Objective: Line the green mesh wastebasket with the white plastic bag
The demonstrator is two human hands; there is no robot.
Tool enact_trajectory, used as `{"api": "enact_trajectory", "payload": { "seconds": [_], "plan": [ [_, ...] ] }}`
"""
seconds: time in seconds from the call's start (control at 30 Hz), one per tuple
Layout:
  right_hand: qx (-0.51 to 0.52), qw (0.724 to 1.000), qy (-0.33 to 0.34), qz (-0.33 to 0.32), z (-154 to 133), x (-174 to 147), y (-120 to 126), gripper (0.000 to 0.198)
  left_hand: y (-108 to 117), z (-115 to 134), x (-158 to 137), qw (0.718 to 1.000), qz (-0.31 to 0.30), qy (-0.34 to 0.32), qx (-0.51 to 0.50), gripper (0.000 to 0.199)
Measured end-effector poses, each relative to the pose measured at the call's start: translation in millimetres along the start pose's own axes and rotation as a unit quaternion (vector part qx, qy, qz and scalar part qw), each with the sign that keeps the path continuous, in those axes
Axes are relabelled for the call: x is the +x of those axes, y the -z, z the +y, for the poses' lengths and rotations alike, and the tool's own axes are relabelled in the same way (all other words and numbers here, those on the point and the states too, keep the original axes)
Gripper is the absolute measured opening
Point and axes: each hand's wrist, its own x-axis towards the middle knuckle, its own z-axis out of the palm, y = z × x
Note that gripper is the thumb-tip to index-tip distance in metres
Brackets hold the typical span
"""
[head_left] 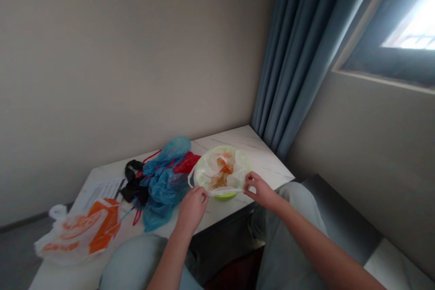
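Note:
A white plastic bag (208,170) with orange print lies spread inside a light green bin (227,196), its edge over the rim nearest me. At the front left of the rim, my left hand (194,203) has its fingers closed on the bag's edge. My right hand (257,186) pinches the same bag at the front right, thumb and forefinger together. One loop handle of the bag hangs outside the rim on the left. The bin stands on a white marbled table (268,165).
Left of the bin lie crumpled blue plastic bags (166,186), a red bag (186,163) and a black bag (135,189). Farther left are a printed sheet (98,194) and a white-and-orange bag (83,231). A wall and blue curtain (299,54) stand behind.

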Motion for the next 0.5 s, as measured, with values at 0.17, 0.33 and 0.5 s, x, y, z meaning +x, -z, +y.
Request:
{"api": "enact_trajectory", "payload": {
  "seconds": [0.17, 0.33, 0.5],
  "plan": [
    [-0.106, 0.993, -0.041, -0.018, -2.8, -2.0, -9.5, 0.01, -6.0, 1.6, -0.2, 1.0, -0.028, 0.009, 0.004, 0.015],
    [-0.203, 0.973, -0.069, -0.084, -12.7, -4.9, -24.2, 0.019, -11.1, 1.9, -0.5, 0.999, -0.033, 0.027, 0.017, 0.017],
    [-0.263, 0.954, -0.08, -0.116, -24.3, -9.4, -40.0, 0.017, -14.5, -4.8, 0.3, 0.999, -0.022, 0.018, 0.018, 0.016]
  ]
}}
